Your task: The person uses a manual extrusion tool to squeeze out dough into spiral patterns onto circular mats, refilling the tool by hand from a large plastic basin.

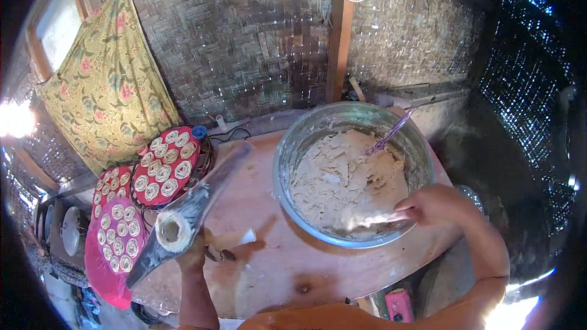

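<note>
A blue round tub [282, 198] on the wooden table [312, 278] holds pale dough [336, 171], with a purple-handled utensil [391, 131] standing in it. My right hand [428, 205] is closed on a dough-coated pale utensil [373, 219] inside the tub's near right part. My left hand [192, 250], partly hidden, is closed beneath a long grey press tool [214, 183], gripping it. The tool has a round cylinder with a dough-smeared rim [174, 230] and is held tilted across the table's left side.
Red trays [165, 192] and a pink tray [96, 260] at left carry several coiled dough pieces. Behind are a floral cloth [104, 79], woven walls [244, 36], a white tube [221, 121] and cable. Pots [73, 229] sit far left; a pink object [397, 305] lies below right.
</note>
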Demonstrator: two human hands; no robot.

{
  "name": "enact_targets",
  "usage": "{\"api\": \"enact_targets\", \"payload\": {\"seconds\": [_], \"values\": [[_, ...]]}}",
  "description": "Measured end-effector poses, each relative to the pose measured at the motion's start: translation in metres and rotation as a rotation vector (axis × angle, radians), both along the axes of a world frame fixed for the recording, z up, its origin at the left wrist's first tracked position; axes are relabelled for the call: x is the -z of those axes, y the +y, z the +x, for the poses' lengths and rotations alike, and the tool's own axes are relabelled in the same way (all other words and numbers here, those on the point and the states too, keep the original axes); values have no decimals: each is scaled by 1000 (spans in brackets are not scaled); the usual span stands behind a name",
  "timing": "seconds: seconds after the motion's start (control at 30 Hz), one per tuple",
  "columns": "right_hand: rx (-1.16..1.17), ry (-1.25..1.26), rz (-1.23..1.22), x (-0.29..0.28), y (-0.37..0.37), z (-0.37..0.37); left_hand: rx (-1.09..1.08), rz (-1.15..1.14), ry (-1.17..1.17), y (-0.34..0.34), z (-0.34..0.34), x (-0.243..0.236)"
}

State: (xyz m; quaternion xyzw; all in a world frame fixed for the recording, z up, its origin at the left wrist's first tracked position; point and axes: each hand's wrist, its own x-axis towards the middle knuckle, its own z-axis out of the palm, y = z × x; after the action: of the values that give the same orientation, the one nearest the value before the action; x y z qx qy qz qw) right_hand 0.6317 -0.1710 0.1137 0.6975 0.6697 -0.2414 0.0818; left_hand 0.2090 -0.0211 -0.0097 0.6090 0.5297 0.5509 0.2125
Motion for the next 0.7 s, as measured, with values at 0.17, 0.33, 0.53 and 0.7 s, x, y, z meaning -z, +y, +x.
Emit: {"api": "enact_targets", "payload": {"seconds": [0.17,0.33,0.53,0.7], "values": [[-1,148,104,-93,-20,-26,402,2,405,-22,12,-88],[-36,346,74,-118,-18,-87,563,514,564,-3,9,-85],[-543,-401,620,-118,0,-233,366,427,657,-29,-24,-98],[-934,-611,1076,-56,-3,-284,608,263,449,-45,-75,-104]]}}
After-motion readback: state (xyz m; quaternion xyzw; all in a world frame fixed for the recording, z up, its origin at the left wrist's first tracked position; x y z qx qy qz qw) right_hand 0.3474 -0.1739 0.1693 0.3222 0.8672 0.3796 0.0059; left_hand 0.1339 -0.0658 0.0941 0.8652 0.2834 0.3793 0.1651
